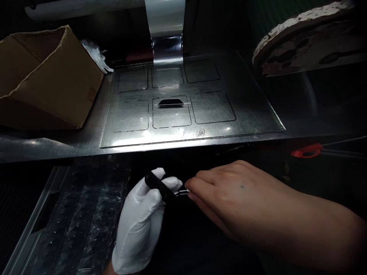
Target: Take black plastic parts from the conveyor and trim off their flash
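Observation:
My left hand (pixel 143 217), in a white glove, is closed around a small flat black part (pixel 158 186) held below the table's front edge. My bare right hand (pixel 229 194) reaches in from the right, its fingertips pinched on a thin shiny bit (pixel 182 192) at the black part's end. What that bit is I cannot make out. Both hands are in shadow in front of a lit metal plate (pixel 218 126).
The metal plate bears several outlined rectangles; a dark flat piece (pixel 170 102) lies in the middle one. A shiny strip (pixel 166 34) hangs above it. An open cardboard box (pixel 46 76) stands left, a round disc (pixel 309 38) right, bubble wrap (pixel 83 221) lower left, a red object (pixel 305 152) right.

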`<state>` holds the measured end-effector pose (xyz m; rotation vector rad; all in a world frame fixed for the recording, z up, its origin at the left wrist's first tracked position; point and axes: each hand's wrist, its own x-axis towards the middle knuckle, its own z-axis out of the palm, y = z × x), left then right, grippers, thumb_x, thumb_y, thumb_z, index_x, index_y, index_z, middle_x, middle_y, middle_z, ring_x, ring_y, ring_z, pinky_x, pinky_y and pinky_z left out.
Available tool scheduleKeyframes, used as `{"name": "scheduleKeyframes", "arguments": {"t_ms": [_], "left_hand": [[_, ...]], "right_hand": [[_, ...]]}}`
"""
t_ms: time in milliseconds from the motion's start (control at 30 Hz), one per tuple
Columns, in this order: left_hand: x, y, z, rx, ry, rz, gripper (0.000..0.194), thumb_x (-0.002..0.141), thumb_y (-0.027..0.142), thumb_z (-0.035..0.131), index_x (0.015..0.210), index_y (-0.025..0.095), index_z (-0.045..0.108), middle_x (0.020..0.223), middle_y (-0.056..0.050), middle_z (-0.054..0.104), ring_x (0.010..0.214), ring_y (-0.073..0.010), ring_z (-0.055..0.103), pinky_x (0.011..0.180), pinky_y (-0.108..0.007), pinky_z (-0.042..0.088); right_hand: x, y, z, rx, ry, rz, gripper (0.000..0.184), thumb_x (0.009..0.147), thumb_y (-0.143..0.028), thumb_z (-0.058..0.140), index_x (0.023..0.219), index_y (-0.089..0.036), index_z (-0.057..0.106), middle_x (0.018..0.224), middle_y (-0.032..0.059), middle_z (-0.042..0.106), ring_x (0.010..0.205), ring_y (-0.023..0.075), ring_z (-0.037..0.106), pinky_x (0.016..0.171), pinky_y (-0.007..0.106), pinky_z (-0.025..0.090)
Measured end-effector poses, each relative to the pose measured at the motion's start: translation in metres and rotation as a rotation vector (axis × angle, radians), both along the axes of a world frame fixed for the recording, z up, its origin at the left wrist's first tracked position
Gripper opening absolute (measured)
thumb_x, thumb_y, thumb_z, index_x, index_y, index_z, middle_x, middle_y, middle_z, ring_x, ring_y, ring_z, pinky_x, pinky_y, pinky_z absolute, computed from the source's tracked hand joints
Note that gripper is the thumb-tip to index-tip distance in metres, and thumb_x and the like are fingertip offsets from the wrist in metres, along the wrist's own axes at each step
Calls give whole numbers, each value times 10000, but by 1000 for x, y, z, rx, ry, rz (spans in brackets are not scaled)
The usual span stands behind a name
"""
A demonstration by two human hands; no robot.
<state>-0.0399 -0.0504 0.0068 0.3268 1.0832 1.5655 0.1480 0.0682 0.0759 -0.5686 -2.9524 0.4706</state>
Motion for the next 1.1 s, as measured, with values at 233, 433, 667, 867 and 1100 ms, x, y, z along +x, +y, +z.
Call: {"name": "scheduleKeyframes", "arguments": {"t_ms": [233, 433, 667, 867, 1100], "left_hand": [[0, 5, 5, 38, -52, -62, 260, 982, 342, 705, 1239, 307, 730, 1098, -44, 796, 1012, -190, 770, 901, -291, 633], [4, 3, 2, 75, -30, -23, 247, 973, 332, 718, 1217, 314, 747, 1088, -35, 799, 1013, -184, 772, 965, -316, 627], [4, -4, -3, 85, 70, 66, 295, 948, 310, 750, 1242, 325, 741, 1141, -36, 789, 1064, -171, 759, 1082, -350, 569], [5, -4, -8, 116, 49, 59, 294, 954, 302, 740, 1246, 335, 738, 1155, -27, 789, 1089, -181, 752, 1070, -345, 573], [1, 2, -4, 124, -43, -30, 258, 941, 395, 748, 1196, 363, 760, 1135, -27, 798, 1052, -229, 769, 914, -329, 644]], "right_hand": [[2, 1, -4, -7, -13, 5, 169, 855, -84, 678, 869, -222, 582, 748, -45, 600, 566, 162, 490, 541, 320, 215], [3, 0, -5, -21, 3, 8, 90, 925, -122, 641, 904, -204, 610, 766, -17, 619, 579, 147, 515, 543, 316, 245], [1, -4, -11, -51, 31, -11, 119, 1006, -151, 570, 1049, -200, 669, 825, -1, 659, 637, 139, 576, 572, 296, 326], [5, -1, 4, -135, 62, -29, 231, 1080, -259, 484, 984, -217, 690, 868, -11, 701, 669, 138, 606, 622, 293, 406], [31, 129, -23, 233, 318, -548, 328, 1033, -402, 536, 1164, -208, 766, 1113, 79, 724, 1020, 273, 670, 866, 386, 481]]}}
